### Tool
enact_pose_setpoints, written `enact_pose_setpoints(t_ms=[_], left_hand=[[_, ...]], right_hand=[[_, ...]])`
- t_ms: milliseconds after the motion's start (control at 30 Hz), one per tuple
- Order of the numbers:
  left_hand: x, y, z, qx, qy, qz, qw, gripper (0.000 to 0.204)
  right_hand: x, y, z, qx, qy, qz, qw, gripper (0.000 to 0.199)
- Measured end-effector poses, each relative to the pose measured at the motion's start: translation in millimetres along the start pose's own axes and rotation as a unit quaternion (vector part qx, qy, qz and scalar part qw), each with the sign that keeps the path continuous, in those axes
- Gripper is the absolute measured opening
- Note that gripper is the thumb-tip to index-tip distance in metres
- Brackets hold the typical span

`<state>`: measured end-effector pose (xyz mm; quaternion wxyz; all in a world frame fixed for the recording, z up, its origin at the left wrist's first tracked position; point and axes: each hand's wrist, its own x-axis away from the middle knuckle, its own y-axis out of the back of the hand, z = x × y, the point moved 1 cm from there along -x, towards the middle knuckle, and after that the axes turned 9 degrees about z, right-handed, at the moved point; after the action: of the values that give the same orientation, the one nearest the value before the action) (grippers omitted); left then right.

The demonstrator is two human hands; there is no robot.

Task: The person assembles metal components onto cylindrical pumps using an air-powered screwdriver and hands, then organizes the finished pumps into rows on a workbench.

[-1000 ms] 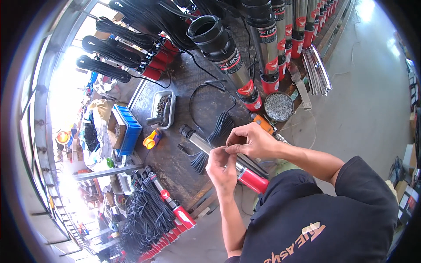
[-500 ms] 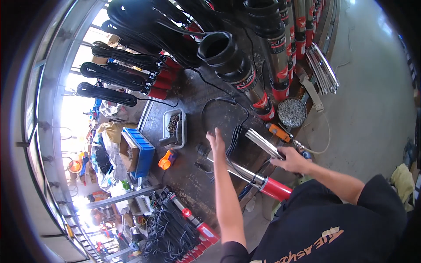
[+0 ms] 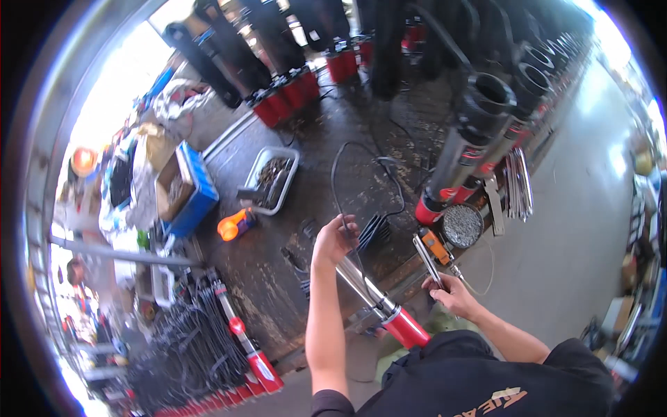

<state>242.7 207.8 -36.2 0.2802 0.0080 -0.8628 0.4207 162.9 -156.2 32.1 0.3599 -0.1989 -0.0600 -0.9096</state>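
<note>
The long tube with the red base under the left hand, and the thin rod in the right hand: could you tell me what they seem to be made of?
The long silver tube with the red base looks like bare polished metal, perhaps stainless steel: it gleams with bright streaks. Its base looks painted or plastic, glossy red. The thin silver rod in the right hand also seems metal, shiny and straight. The left hand rests at the tube's top.

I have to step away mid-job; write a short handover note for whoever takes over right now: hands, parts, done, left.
Left hand: raised over the workbench, fingers around a black cable near the upper end of the steel pump tube.
Right hand: gripping a slim metal rod by its lower end.
The tube, with its red end, lies slanted between the hands.
Done: cable and rod are in hand.
Left: cable looks loose, rod is apart from the tube; nothing appears joined yet.
</note>
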Motion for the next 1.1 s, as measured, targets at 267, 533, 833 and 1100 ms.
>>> enact_pose_setpoints(t_ms=[267, 533, 833, 1100], left_hand=[[35.5, 71.5, -67.5, -0.577, -0.392, -0.229, 0.679, 0.025], [-3.2, 83.8, -62.3, -0.452, -0.377, -0.225, 0.776, 0.020], [-0.2, 97.9, -48.5, -0.267, -0.430, -0.208, 0.837, 0.023], [1.7, 93.7, -52.4, -0.245, -0.402, -0.206, 0.858, 0.025]], right_hand=[[-109.9, -58.2, 24.3, 0.217, 0.027, 0.093, 0.971, 0.026], [-250.8, -136.0, 59.4, 0.321, 0.178, -0.057, 0.929, 0.035], [-254.2, -150.6, 71.6, 0.471, 0.159, 0.005, 0.868, 0.039], [-176.4, -127.3, 5.1, 0.186, 0.141, -0.065, 0.970, 0.038]])
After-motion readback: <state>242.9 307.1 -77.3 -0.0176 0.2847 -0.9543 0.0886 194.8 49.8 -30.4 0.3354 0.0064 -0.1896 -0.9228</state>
